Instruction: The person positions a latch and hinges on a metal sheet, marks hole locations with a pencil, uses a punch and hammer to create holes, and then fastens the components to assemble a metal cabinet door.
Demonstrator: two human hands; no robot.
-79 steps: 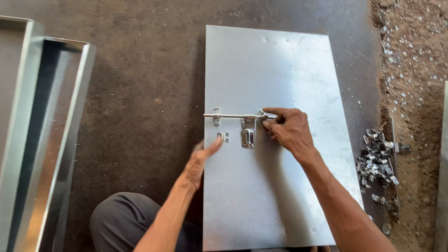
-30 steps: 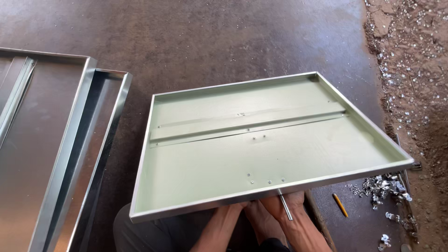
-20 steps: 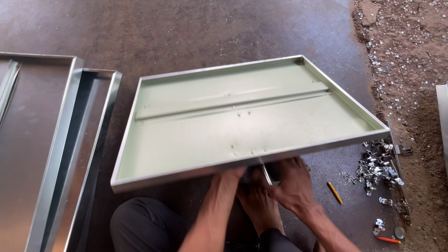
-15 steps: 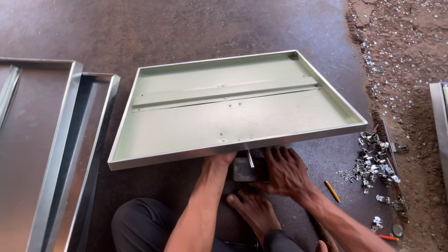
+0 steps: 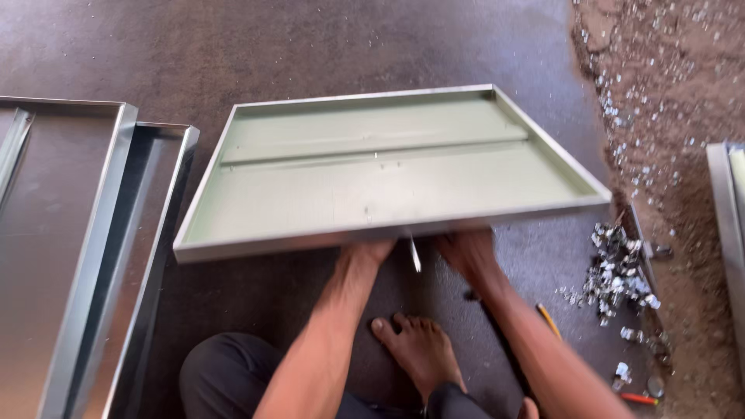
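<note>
Your left hand [image 5: 371, 252] and right hand [image 5: 466, 252] grip the near rim of the empty pale green metal tray [image 5: 388, 174], fingers hidden beneath, above your bare foot [image 5: 415, 349].

A single head-worn camera looks steeply down from above the seated person, close over the left hand [image 5: 371, 252] and right hand [image 5: 466, 252]. It faces the far floor [image 5: 326, 46]; no second view shares the scene.
</note>
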